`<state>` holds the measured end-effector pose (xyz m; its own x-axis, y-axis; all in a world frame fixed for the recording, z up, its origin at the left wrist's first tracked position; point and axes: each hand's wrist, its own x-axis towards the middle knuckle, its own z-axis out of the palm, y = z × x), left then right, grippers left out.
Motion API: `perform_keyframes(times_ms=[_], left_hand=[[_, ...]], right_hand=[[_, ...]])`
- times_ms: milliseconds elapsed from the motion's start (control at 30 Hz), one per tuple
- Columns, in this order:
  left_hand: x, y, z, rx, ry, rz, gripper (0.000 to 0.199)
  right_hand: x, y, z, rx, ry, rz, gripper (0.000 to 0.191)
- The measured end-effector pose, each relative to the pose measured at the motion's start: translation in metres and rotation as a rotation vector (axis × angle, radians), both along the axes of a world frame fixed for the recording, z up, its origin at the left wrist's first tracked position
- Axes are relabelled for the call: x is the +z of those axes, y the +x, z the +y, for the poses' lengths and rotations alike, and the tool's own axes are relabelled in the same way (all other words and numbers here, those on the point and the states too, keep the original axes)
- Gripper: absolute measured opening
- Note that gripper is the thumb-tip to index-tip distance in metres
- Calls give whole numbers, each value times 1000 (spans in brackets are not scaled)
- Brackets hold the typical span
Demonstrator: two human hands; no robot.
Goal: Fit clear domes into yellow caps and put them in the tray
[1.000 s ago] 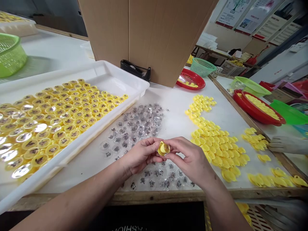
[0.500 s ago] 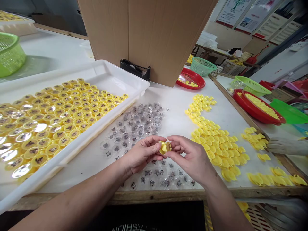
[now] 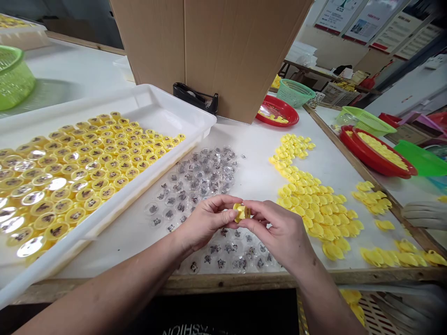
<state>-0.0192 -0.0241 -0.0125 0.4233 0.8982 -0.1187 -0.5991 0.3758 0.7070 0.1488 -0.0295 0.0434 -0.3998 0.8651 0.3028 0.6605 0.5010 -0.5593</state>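
Between my two hands is a small round yellow piece (image 3: 241, 212), held over the middle of the table. My left hand (image 3: 213, 218) pinches its left side with thumb and fingers. My right hand (image 3: 270, 223) grips its right side, also with thumb and fingertips. Below and behind the hands lie clear round discs (image 3: 206, 172) with small dark printed figures. To the right are heaps of yellow pieces (image 3: 314, 204). On the left a white tray (image 3: 181, 111) holds rows of round yellow pieces with printed tops.
A tall cardboard box (image 3: 213, 51) stands behind, with a black tape dispenser (image 3: 195, 98) at its foot. Red plate (image 3: 288, 111), green basket (image 3: 295, 93) and red trays (image 3: 384, 156) sit further right. A co-worker's gloved hand (image 3: 424, 216) is at the right edge.
The yellow piece has turned a little between my fingers. The co-worker's gloved hand has shifted right. My hands have hardly moved.
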Motion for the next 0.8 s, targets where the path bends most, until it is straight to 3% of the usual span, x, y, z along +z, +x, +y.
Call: perform_keyframes(times_ms=[267,467,600,700,800], left_hand=[[5,2,-3,33,73,36,25],[9,1,-6,59,110,97,37],[12,1,-6,21,110,134,49],[17,1,-6,63,105,209,42],[21,-1,-5,84,144,256,33]], right_hand=[[3,-1,-5,-32,12,12,21],[-9,-9,-8,-84,267,-143,18],[-21,-17,-9,-141,337,-169,22],[-24,-16,-9,-134,233,-55,18],[-24,-11,-7,-112,-31,169,23]])
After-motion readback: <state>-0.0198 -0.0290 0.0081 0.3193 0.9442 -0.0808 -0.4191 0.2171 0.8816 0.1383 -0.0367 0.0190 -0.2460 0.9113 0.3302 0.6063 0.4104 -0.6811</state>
